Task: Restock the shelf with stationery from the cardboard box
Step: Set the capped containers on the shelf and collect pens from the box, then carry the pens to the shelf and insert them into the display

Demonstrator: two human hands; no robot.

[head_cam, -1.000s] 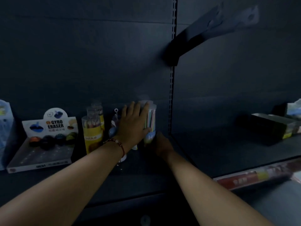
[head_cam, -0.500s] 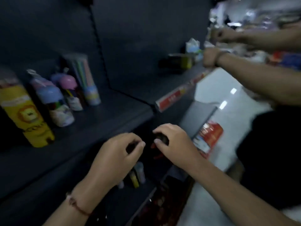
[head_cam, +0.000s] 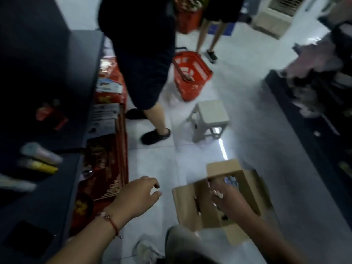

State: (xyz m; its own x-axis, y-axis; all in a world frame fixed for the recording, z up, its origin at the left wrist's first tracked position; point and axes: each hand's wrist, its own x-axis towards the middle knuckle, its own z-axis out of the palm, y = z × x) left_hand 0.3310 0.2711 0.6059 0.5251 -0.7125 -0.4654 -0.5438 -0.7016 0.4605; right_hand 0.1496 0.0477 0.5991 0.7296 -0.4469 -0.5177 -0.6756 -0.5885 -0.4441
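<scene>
An open cardboard box [head_cam: 249, 189] stands on the white floor at the lower right, with blurred small items inside. My right hand [head_cam: 232, 201] reaches down into its opening, fingers extended; motion blur hides any contact. My left hand [head_cam: 139, 195] hovers over the floor left of the box, fingers loosely curled and holding nothing. The dark shelf [head_cam: 62, 180] runs down the left side, with a pale tube [head_cam: 41, 155] and a yellow tube [head_cam: 39, 166] lying on it.
Another person's legs [head_cam: 152, 88] stand close ahead by the shelf. A red shopping basket [head_cam: 192, 73] and a beige plastic stool [head_cam: 209, 117] sit on the floor beyond the box. Red packages [head_cam: 106, 162] line the shelf base. A dark display [head_cam: 314, 115] borders the right.
My view has swung from the shelf down to the floor. Both hands left the shelf; the right one now reaches into the cardboard box and the left hangs beside it.
</scene>
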